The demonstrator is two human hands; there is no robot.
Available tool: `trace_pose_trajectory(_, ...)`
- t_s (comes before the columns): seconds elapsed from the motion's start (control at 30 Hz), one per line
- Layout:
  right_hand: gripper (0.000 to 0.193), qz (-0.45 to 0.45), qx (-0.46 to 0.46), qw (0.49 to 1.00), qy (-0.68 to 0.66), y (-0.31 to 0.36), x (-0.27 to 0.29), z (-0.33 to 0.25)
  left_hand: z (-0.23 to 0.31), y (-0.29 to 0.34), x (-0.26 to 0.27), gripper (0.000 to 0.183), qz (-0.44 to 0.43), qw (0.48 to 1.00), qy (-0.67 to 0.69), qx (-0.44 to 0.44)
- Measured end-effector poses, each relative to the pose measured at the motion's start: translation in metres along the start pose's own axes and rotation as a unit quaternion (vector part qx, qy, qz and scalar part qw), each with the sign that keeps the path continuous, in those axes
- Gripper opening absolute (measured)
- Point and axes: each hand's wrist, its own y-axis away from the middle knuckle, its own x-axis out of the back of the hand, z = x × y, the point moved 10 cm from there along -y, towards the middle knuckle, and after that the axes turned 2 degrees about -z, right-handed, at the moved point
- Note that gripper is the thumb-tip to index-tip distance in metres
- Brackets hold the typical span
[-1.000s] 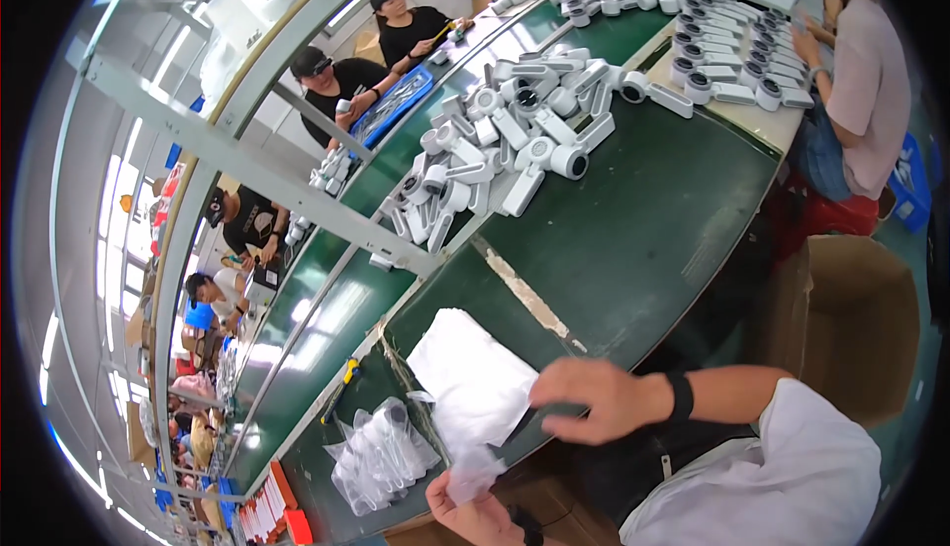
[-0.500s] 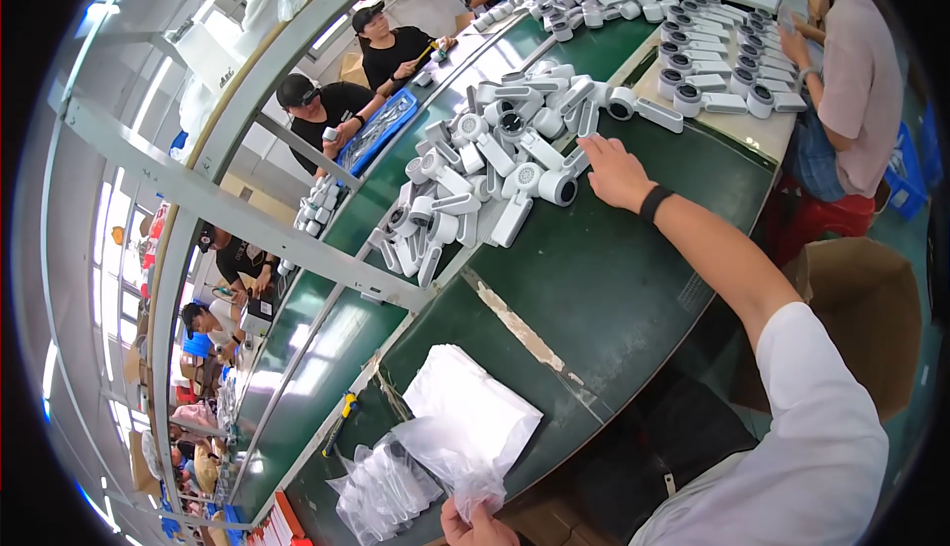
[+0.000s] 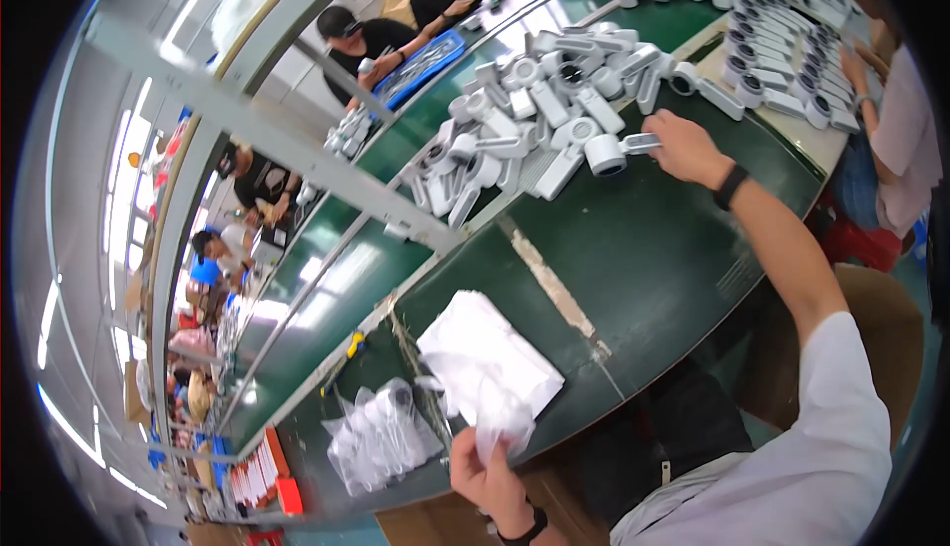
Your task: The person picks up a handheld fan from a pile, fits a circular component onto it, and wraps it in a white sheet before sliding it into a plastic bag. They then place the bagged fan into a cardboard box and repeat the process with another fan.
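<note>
At the near edge of a heap of white handheld fans (image 3: 554, 100), my right hand (image 3: 688, 150) is closed on the grey-white handle of one fan (image 3: 605, 156). Its round head with a dark ring points left, close above the green table. Lower down, my left hand (image 3: 490, 477) pinches a thin clear plastic bag (image 3: 505, 419). That bag hangs over the near part of a stack of flat white bags (image 3: 475, 343). Left of the stack lies a bundle of white fans wrapped in clear plastic (image 3: 384, 437).
A yellow cutter (image 3: 355, 345) lies by the metal rail. Fans stand in rows on a pale board (image 3: 792, 91) before a co-worker at the right. Other people sit across the green table (image 3: 673, 259). A cardboard box (image 3: 881, 348) stands at the right, below the table.
My right hand has closed on a fan and drawn it slightly off the heap. My left hand has come further into view, lifting the plastic bag. The whole view has shifted.
</note>
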Motion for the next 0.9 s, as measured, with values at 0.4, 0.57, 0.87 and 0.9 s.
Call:
trace_pose_trajectory(0.4, 0.042, -0.341, -0.047, 0.681, -0.647, 0.224, 0.023, -0.187, -0.013, -0.007, -0.06, 0.019, -0.071, 0.995, -0.072, -0.022)
trace_pose_trajectory(0.57, 0.048, -0.352, -0.034, 0.754, -0.553, 0.223, 0.019, -0.203, -0.002, -0.003, -0.065, 0.02, -0.088, 0.995, -0.048, 0.019)
trace_pose_trajectory(0.87, 0.053, -0.313, -0.011, 0.827, -0.466, 0.212, 0.012, -0.202, 0.032, 0.004, -0.073, 0.031, -0.162, 0.968, -0.154, -0.115)
trace_pose_trajectory(0.9, 0.054, -0.308, 0.003, 0.829, -0.467, 0.212, 0.011, -0.204, 0.036, 0.005, -0.076, 0.035, -0.176, 0.958, -0.178, -0.14)
